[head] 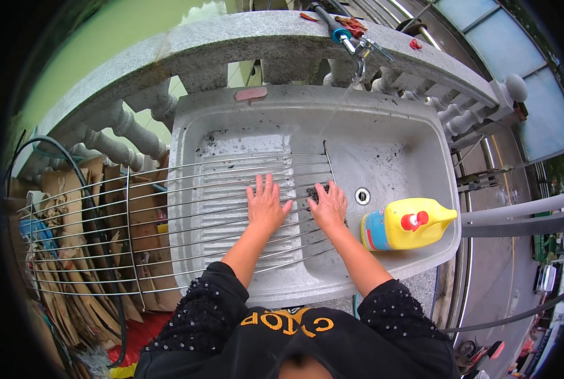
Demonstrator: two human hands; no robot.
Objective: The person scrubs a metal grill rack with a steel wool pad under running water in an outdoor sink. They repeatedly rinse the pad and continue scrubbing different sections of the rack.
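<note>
A metal wire rack (129, 213) lies across the left part of a grey stone sink (395, 128) and juts out past its left edge. My left hand (265, 203) rests on the rack's wires, fingers spread, above the ribbed washboard part of the basin (215, 189). Near the rack's right end, my right hand (329, 204) touches the wires beside a dark clump of dirt (317, 191). A yellow jug with a red cap (424, 230) lies in the basin right of that hand, below the drain (363, 195). Water runs from the tap (359, 66).
A stone balustrade (206, 47) stands behind the sink, with a hose (327, 19) joined to the tap. A pink bar, perhaps soap (251, 94), sits on the back rim. Flattened cardboard (69, 203) and a black hose (80, 175) are at the left.
</note>
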